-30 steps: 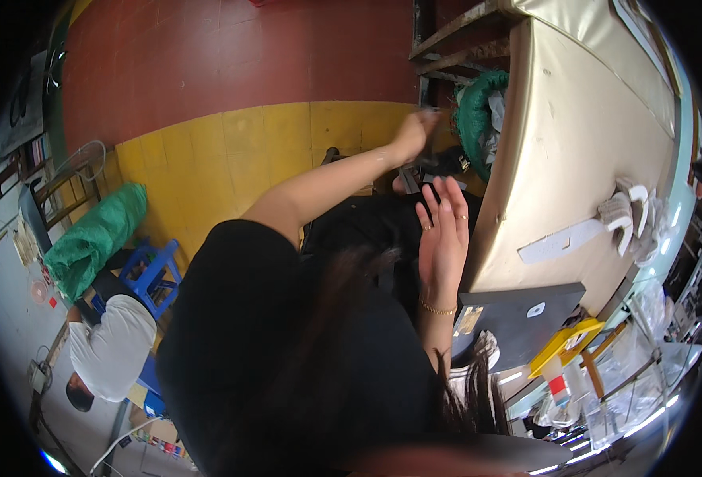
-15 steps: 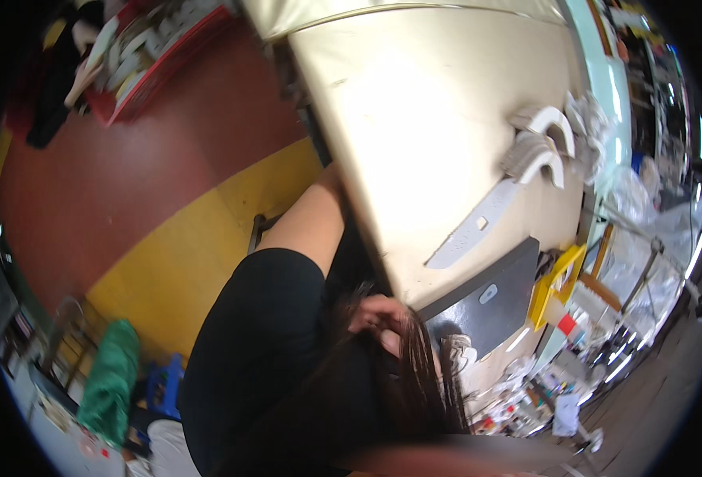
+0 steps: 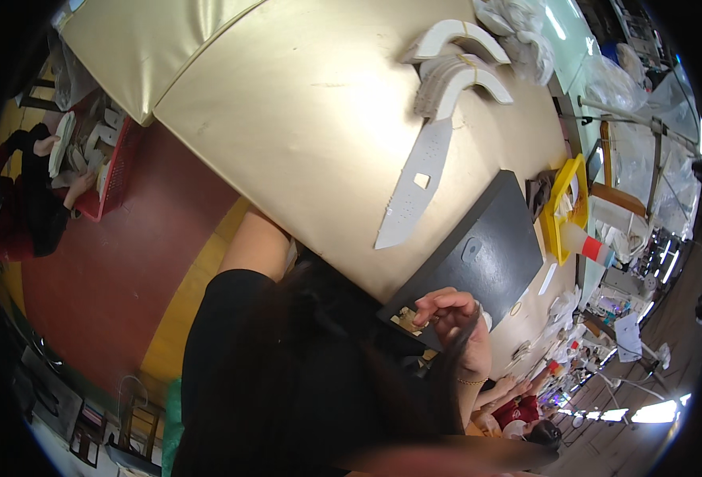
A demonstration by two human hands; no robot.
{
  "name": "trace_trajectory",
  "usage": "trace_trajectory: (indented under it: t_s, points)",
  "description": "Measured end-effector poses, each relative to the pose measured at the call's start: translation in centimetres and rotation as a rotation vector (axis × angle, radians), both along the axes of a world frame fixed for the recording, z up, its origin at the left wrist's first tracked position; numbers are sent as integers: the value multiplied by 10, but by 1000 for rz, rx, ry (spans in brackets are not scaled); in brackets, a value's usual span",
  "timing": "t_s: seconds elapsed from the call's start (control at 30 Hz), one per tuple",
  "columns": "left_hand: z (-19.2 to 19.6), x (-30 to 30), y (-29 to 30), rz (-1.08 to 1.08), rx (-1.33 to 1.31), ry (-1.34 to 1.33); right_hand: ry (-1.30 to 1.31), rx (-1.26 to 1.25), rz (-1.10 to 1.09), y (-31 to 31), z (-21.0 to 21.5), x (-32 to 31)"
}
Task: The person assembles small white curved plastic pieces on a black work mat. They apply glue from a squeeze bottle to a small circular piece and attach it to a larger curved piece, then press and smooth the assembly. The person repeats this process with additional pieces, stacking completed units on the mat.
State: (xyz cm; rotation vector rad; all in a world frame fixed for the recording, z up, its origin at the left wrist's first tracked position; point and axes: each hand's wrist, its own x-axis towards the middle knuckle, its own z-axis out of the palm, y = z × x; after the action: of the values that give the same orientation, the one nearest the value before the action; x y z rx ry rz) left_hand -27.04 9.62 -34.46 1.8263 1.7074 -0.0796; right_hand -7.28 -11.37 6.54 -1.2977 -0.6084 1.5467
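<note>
My left forearm reaches in under the near left edge of the gold-covered table; the hand at its end is hidden. My right hand, with a thin bracelet at the wrist, hovers by the near corner of a dark grey slab. Its fingers are loosely bent and apart, and I see nothing between them. Pale, worn material shows at that corner. A small grey oval piece lies on the slab. Beyond it rests a long grey perforated template, touching bundled curved white pieces.
A yellow basket and a bottle with a red band stand at the right. White plastic bags lie at the far edge. To the left, another person's hands work over a red crate. Other people sit at lower right.
My view has swung, so the table and slab sit further left and higher. My right hand has moved right, away from the hanging hair, and its fingers have loosened.
</note>
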Motion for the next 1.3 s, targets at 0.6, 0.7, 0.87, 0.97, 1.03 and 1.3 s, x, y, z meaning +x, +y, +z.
trace_trajectory:
  t_s: [0.6, 0.7, 0.87, 0.97, 1.03, 1.3]
  points:
    - [13, -30, 22, -210, -23, 183, -715, -89, -242, -72, 26, 54]
    - [25, -40, 21, -293, -46, 226, -1345, -302, -22, -92, 23, 63]
    - [94, -58, -6, -681, -219, 404, -1380, -422, -48, -133, 7, 68]
    - [190, -61, -45, -1029, -487, 358, -1430, -387, -54, -147, -7, 67]
    - [271, -54, -69, -1080, -710, 336, -1492, -348, -63, -151, -14, 68]
    - [424, 102, -129, -1039, -84, -763, -1465, -105, -168, -154, -23, 75]
